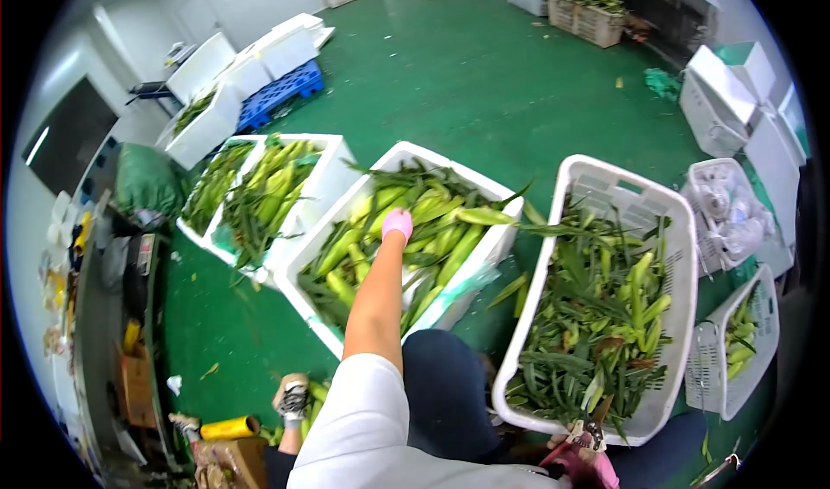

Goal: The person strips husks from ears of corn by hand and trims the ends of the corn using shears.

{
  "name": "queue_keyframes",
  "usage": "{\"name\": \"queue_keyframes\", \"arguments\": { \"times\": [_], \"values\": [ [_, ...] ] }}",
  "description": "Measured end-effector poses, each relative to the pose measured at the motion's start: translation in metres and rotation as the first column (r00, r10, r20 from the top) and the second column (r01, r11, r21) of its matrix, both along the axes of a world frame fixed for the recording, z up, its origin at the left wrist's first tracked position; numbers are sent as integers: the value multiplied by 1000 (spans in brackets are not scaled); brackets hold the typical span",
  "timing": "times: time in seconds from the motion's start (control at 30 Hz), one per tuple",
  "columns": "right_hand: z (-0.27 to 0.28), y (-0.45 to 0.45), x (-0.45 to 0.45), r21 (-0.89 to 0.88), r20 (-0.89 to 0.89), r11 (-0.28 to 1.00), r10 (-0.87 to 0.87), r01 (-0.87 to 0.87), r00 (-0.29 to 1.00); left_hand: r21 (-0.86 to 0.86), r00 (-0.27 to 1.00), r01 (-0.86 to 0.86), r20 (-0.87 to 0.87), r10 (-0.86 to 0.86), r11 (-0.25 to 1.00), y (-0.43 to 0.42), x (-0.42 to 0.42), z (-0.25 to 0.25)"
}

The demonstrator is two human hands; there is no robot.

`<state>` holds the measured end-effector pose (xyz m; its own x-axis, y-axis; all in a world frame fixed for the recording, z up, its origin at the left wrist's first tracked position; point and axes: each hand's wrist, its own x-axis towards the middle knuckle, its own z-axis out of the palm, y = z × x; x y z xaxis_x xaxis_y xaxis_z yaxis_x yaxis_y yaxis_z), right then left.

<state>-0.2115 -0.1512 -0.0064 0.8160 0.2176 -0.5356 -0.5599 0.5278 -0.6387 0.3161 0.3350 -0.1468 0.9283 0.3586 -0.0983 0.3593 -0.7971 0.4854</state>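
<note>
White fabric sleeve (pixel 367 402), pink-gloved left hand (pixel 397 223), tapered corn (pixel 461 254)

Ears of corn (pixel 461 251), plump and wrapped in bright green husks, lie heaped at crossing angles inside a white foam box (pixel 344 208), one pointing at its right-hand rim. Metal pruning shears (pixel 585 439), handles partly hidden, stand tilted at the near rim of a white plastic crate (pixel 686 273), blades upward.
</note>
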Motion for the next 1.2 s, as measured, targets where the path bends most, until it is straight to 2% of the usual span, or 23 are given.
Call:
{"name": "queue_keyframes", "arguments": {
  "times": [0.07, 0.17, 0.2, 0.23, 0.27, 0.3, 0.33, 0.4, 0.43, 0.47, 0.5, 0.6, 0.67, 0.73, 0.77, 0.83, 0.87, 0.93, 0.97, 1.0, 1.07, 1.13, 1.2],
  "values": [
    [39, 3, 9, 13, 22, 1000, -3, 3, 1000, 150, 964, 29, -265, 12, 988, -42, 4, 34],
    [73, 18, 14, 23, -253, 971, -223, 237, 941, 27, 938, 33, -345, -22, 999, -78, -2, 40],
    [87, 23, 17, 38, -359, 946, -288, 323, 888, 86, 945, 74, -324, -42, 994, -92, -14, 35],
    [97, 19, 21, 143, -375, 952, -201, 271, 905, 67, 913, 132, -396, -95, 989, -102, -25, 36],
    [91, 15, 20, 153, -331, 962, -165, 225, 929, 3, 924, 108, -370, -100, 994, -107, -31, 21],
    [81, 10, 21, 158, -277, 971, -131, 180, 952, -361, 938, 58, -300, -175, 931, -110, -46, 38],
    [69, 3, 21, 158, -225, 978, -100, 138, 969, -592, 954, -84, -279, -106, 801, -102, -38, 17],
    [44, -10, 16, 154, -128, 986, -48, 68, 991, -878, 953, -148, -250, -173, 456, -106, -69, 47],
    [32, -14, 14, 153, -76, 987, -28, 40, 997, -942, 931, -206, -272, -244, 264, -122, -102, 97],
    [24, -17, 13, 152, -21, 988, -15, 18, 1000, -974, 935, -184, -215, -282, 133, -142, -140, 152],
    [18, -20, 11, 204, -34, 977, -60, 66, 998, -996, 934, 67, 41, -356, 60, -151, -163, 167],
    [29, -27, 21, 125, 64, 988, -104, 95, 993, -965, 858, 264, 235, -456, -1, -210, -242, 242],
    [49, -36, 37, 56, 247, 993, -119, 108, 962, -930, 774, 96, 294, -561, -354, -233, -263, 226],
    [75, -47, 46, -159, 411, 968, -114, 194, 904, -941, 892, -12, 143, -428, -339, -282, -294, 235],
    [86, -54, 48, -299, 509, 913, -91, 276, 856, -882, 809, -96, 201, -552, -462, -300, -295, 209],
    [93, -68, 49, -483, 678, 734, -30, 476, 734, -942, 831, -82, 116, -544, -326, -338, -320, 207],
    [102, -78, 46, -552, 659, 677, -3, 487, 752, -973, 836, -32, 100, -539, -230, -351, -330, 206],
    [101, -98, 43, -662, 586, 611, 63, 433, 808, -961, 804, 245, 127, -580, 130, -363, -336, 203],
    [89, -108, 43, -748, 535, 533, 132, 395, 834, -823, 736, 499, 238, -633, 271, -366, -335, 198],
    [83, -118, 44, -758, 470, 575, 156, 307, 869, -603, 639, 707, 322, -699, 369, -366, -336, 197],
    [79, -129, 45, -701, 355, 699, 166, 144, 920, -559, 586, 747, 300, -753, 359, -367, -342, 204],
    [80, -140, 50, -724, 331, 688, 281, 52, 901, -355, 432, 871, 227, -873, 339, -362, -342, 216],
    [64, -149, 56, -791, 454, 595, 416, 142, 788, -628, 397, 746, 150, -905, 223, -354, -341, 213]
  ]
}}
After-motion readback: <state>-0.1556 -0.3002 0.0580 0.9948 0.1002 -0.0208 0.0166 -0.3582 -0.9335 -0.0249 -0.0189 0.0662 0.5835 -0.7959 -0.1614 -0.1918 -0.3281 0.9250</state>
